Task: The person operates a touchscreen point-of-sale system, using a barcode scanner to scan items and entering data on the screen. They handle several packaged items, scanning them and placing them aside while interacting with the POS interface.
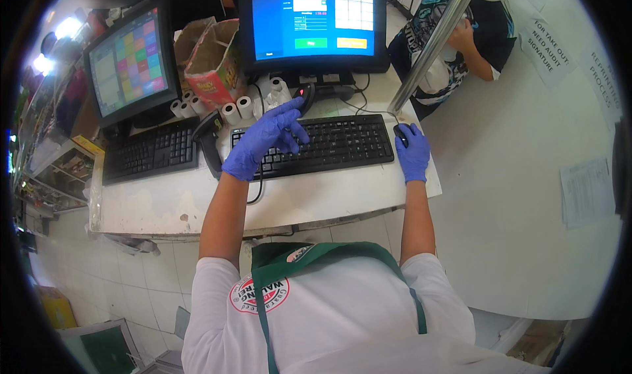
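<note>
My left hand (269, 138), in a blue disposable glove, hovers over a black keyboard (355, 139) with the fingers apart and nothing held. Its outstretched index finger lies in line with the head of a handheld barcode scanner (309, 98); whether they touch I cannot tell. In a matching glove, my right hand (414, 158) rests over a black computer mouse (401, 136) at the right end of the desk. Behind the keyboard, a monitor (316, 23) is lit with a blue payment screen. A second barcode scanner (210, 147) stands left of my left wrist.
Left on the white desk (148, 206) are another monitor (128, 68) and keyboard (153, 149). Several paper rolls (230, 113) stand by an open cardboard box (212, 68). A metal pole (434, 43) rises at right, before another person (447, 48). Cables trail around the scanners.
</note>
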Available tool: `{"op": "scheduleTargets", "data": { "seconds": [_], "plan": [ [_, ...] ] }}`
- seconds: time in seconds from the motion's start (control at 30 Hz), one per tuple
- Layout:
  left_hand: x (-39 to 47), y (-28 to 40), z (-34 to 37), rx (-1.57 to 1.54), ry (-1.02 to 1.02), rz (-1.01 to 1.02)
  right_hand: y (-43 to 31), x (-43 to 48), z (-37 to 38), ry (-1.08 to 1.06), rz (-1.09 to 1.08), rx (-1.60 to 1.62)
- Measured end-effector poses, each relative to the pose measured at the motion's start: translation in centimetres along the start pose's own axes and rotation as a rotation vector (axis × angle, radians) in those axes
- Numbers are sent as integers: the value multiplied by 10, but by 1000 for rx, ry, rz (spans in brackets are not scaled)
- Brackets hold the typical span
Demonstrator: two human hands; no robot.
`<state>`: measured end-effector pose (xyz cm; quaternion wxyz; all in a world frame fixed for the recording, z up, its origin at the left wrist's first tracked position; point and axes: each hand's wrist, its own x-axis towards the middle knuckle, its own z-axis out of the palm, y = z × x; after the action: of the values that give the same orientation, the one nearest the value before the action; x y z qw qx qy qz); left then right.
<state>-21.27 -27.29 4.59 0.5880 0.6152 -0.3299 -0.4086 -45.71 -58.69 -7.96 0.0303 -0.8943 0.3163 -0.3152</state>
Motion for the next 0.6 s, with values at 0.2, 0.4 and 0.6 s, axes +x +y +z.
{"op": "scheduleTargets", "data": {
  "seconds": [0.2, 0.4, 0.6],
  "plan": [
    [-2, -1, 3, 56, 12, -8, 9, 0, 8, 20, -2, -2],
    [-6, -3, 4, 54, 7, 1, 8, -2, 7, 12, 10, -3],
    [-6, -5, 0, 29, 5, 13, 11, -2, 10, 28, -11, -19]
  ]
}}
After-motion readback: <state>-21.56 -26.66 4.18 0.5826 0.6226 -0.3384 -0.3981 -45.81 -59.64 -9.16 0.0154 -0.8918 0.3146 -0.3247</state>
